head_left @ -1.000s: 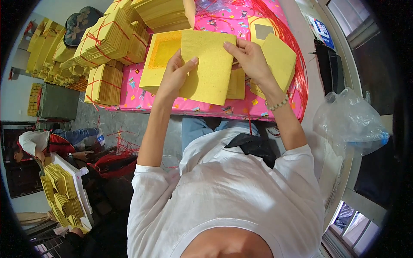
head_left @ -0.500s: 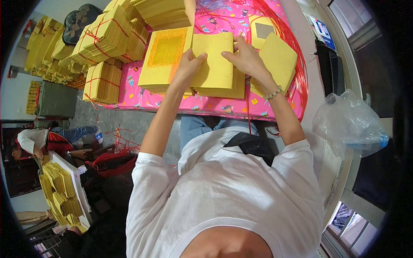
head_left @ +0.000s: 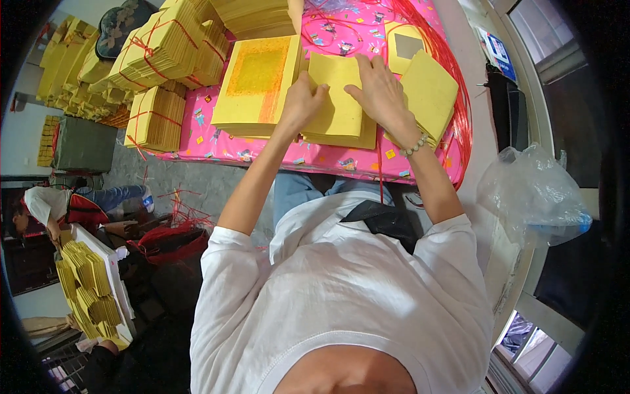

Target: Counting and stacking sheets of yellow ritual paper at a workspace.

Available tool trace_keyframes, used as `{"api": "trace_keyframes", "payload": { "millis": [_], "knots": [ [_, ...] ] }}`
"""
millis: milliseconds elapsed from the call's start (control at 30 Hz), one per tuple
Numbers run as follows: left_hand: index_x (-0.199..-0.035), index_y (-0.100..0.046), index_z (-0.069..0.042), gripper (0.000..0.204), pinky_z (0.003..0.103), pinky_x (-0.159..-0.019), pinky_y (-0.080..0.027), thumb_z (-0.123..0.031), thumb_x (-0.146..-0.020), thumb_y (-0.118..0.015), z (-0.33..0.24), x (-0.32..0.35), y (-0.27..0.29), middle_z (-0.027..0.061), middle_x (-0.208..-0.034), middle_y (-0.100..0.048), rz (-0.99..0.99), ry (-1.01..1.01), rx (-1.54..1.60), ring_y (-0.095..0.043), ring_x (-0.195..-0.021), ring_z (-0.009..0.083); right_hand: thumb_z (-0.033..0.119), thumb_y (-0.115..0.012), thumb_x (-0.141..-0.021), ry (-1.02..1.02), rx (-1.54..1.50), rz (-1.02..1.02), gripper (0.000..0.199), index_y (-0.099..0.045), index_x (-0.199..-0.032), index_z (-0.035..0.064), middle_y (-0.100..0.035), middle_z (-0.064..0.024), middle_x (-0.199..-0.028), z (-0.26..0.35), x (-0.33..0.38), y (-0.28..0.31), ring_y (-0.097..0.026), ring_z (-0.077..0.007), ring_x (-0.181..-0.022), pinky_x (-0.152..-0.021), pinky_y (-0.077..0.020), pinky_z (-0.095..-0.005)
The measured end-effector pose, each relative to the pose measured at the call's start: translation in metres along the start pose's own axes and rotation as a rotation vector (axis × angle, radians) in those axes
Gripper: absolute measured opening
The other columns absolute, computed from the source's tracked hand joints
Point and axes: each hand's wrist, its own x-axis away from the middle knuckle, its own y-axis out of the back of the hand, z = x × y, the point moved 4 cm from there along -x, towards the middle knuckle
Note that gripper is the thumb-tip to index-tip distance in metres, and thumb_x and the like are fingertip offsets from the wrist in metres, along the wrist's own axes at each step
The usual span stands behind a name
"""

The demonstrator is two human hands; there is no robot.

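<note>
— Two hands on one pile: the left hand and the right hand both press on a stack of plain yellow paper sheets lying on the tabletop, which wears a pink patterned cloth.

— How does each grip stand?

— Left hand's fingers are curled, knuckles up, at the stack's left edge; whether they pinch a sheet cannot be told. Right hand lies flat, fingers spread apart on the top sheet, clamped on nothing. A bead bracelet sits on the right wrist.

— What lies about the stack?

— Just to its left, touching or nearly so, a thicker stack of yellow sheets with an orange-gold printed square. To the right, a tilted pile of yellow sheets, partly under the right hand's wrist; behind that, a sheet with a silver-grey square. Red string loops along the cloth's right side.

— And farther off?

— Bundles of yellow paper tied with red string crowd the tabletop's left end. A clear plastic bag sits off to the right. Down at the lower left, another person in a white top bends beside a white board carrying fanned yellow sheets.
</note>
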Motion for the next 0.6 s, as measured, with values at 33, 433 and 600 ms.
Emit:
{"api": "trace_keyframes", "payload": {
  "millis": [33,433,600],
  "knots": [
    [-0.095,-0.047,0.008,0.037,0.049,-0.071,-0.048,-0.024,-0.086,-0.061,-0.002,0.000,0.001,0.0312,-0.082,-0.060,-0.015,-0.030,-0.021,-0.062,-0.083,0.0441,0.021,-0.072,-0.076,0.006,-0.001,0.002,0.050,-0.051,-0.116,-0.0008,-0.053,-0.0187,-0.109,0.000,-0.001,-0.002,-0.056,-0.0361,-0.099,-0.078,-0.0500,-0.0444],
    [-0.116,-0.047,0.006,0.052,0.044,-0.083,-0.044,-0.003,-0.069,-0.068,-0.035,0.022,0.008,0.0262,-0.107,-0.050,-0.355,-0.504,-0.308,-0.051,-0.094,0.0403,0.017,-0.073,-0.074,0.106,0.108,0.016,0.039,-0.061,-0.107,0.0012,-0.054,-0.0144,-0.107,-0.001,-0.007,-0.004,-0.054,-0.0306,-0.100,-0.083,-0.0489,-0.0408],
    [-0.100,-0.062,-0.001,0.024,0.042,-0.081,-0.044,-0.005,-0.077,-0.062,-0.041,0.034,0.011,0.0164,-0.090,-0.059,-0.177,-0.480,-0.153,-0.052,-0.089,0.0344,0.016,-0.075,-0.072,0.170,0.022,-0.082,0.037,-0.063,-0.104,0.0028,-0.056,-0.0147,-0.101,0.010,-0.011,0.008,-0.054,-0.0321,-0.097,-0.081,-0.0487,-0.0411]
  ]
}}
